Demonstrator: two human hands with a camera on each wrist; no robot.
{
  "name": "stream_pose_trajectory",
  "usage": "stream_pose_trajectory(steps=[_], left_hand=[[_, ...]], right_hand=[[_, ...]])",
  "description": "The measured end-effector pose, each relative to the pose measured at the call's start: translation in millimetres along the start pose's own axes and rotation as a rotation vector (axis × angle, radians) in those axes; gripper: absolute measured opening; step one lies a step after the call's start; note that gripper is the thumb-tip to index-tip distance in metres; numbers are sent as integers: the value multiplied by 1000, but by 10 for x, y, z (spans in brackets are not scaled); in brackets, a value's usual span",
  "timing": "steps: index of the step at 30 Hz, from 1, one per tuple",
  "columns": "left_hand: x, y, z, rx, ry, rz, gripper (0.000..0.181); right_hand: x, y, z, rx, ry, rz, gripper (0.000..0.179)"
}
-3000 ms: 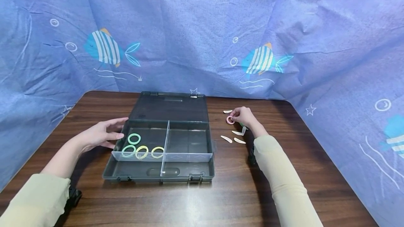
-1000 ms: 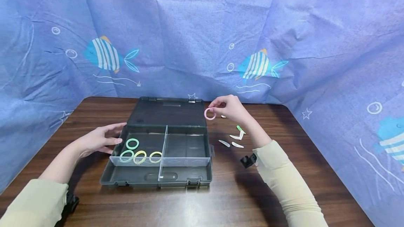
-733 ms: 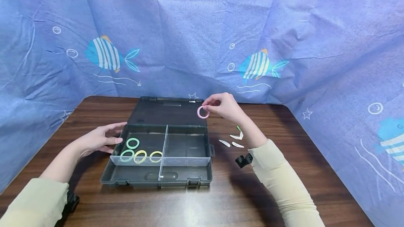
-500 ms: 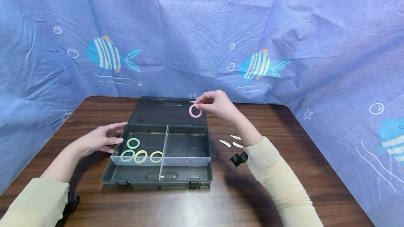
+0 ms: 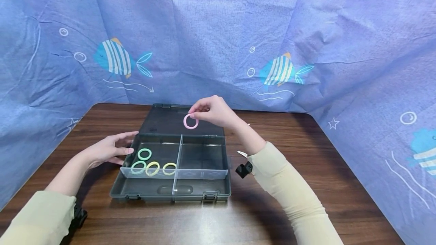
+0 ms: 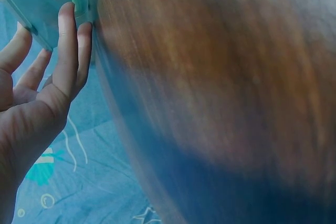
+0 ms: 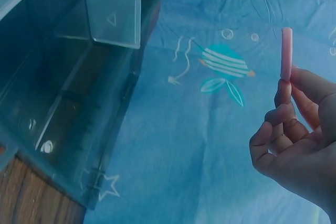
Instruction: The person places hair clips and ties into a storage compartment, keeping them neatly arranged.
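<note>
In the head view my right hand [image 5: 218,112] pinches a pink hair tie [image 5: 185,122] between thumb and fingers, raised in front of the open lid of a dark see-through box [image 5: 153,198]. The right wrist view shows that hair tie [image 7: 286,53] edge-on above the fingertips. My left hand [image 5: 103,150] touches the left side of the box with its fingers fairly straight; the left wrist view has the fingertips at the box wall. Two green hair ties [image 5: 138,155] and two yellow hair ties [image 5: 152,162] lie in the back left compartment.
Dividers [image 5: 204,174] split the box into several compartments. Right of it, a white hair clip [image 5: 242,154] shows beside my forearm, which hides other clips. A blue fish-print cloth [image 5: 204,48] hangs behind the brown table [image 5: 306,184].
My right hand picked the pink hair tie up off the table on the right and carried it left, over the box lid. The left hand stayed at the box's side.
</note>
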State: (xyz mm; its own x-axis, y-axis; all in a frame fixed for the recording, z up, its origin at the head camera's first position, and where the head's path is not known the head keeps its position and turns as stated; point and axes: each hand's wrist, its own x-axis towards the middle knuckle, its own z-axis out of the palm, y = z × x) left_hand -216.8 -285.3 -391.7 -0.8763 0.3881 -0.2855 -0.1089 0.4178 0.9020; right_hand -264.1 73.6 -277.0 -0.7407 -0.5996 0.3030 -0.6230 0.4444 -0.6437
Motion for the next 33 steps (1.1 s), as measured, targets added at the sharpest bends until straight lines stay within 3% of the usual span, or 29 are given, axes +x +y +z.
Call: stream_pose_trajectory(steps=[16, 26, 33], left_hand=[[-5, -2, -1, -8, -2, -1, 78], [-2, 6, -4, -18, -3, 10, 78], [7, -3, 5, -41, -2, -3, 78]], right_hand=[[283, 38, 474, 10, -180, -42, 10], [390, 112, 799, 2, -244, -37, 11], [438, 187, 1050, -48, -310, -90, 8]])
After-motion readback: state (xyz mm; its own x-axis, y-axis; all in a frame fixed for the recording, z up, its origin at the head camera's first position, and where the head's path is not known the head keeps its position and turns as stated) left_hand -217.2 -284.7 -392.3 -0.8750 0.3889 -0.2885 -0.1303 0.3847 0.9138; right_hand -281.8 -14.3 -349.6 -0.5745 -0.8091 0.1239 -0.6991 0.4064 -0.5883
